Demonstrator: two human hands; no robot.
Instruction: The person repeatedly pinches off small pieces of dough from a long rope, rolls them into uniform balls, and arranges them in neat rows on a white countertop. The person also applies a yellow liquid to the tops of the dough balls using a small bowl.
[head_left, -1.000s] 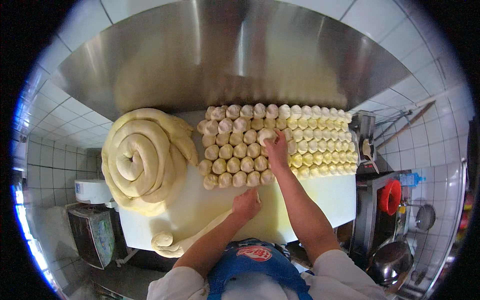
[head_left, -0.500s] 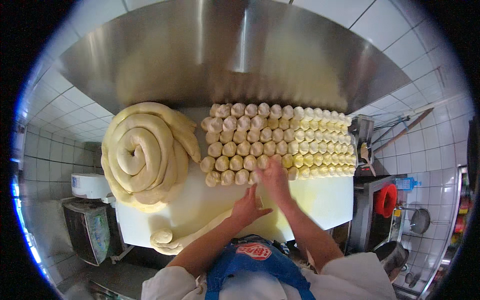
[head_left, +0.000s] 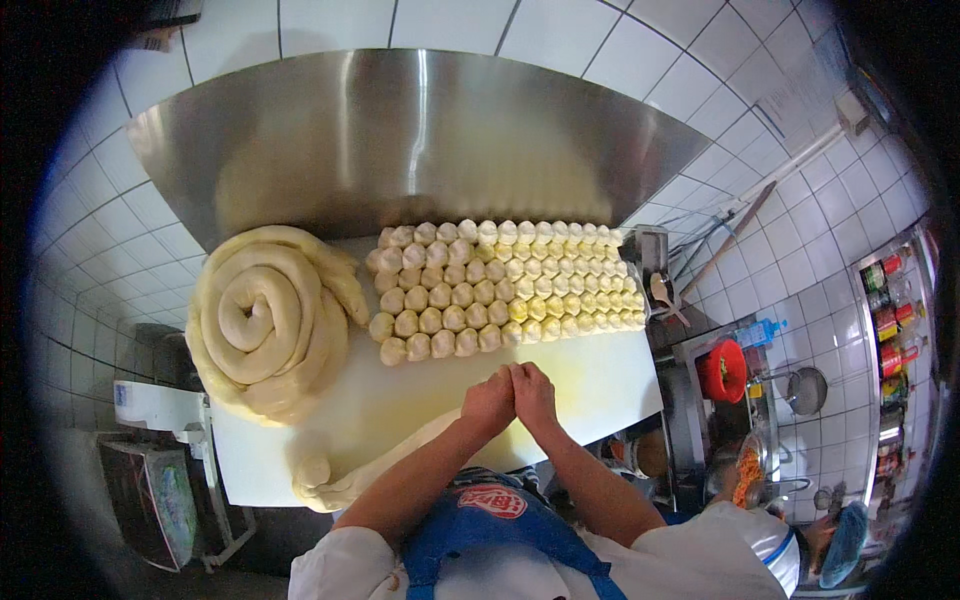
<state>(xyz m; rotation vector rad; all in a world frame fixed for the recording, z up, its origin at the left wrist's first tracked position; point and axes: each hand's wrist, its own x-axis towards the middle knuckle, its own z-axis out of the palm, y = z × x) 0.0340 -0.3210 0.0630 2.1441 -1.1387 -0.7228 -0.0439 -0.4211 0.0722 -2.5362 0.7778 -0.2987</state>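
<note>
At the near middle of the worktop (head_left: 605, 385), the left hand (head_left: 487, 402) is curled closed around the right end of the dough rope (head_left: 368, 474), whose length lies off to the left, perhaps so the surface bears its weight. The right hand (head_left: 535, 398) meets the left — fingers bent, though whether they pinch dough I cannot tell. Far right, dough pieces (head_left: 466, 342) stand in tight rows, apparently to save room; far left, the dough coil (head_left: 268, 338) winds compactly, likely likewise.
</note>
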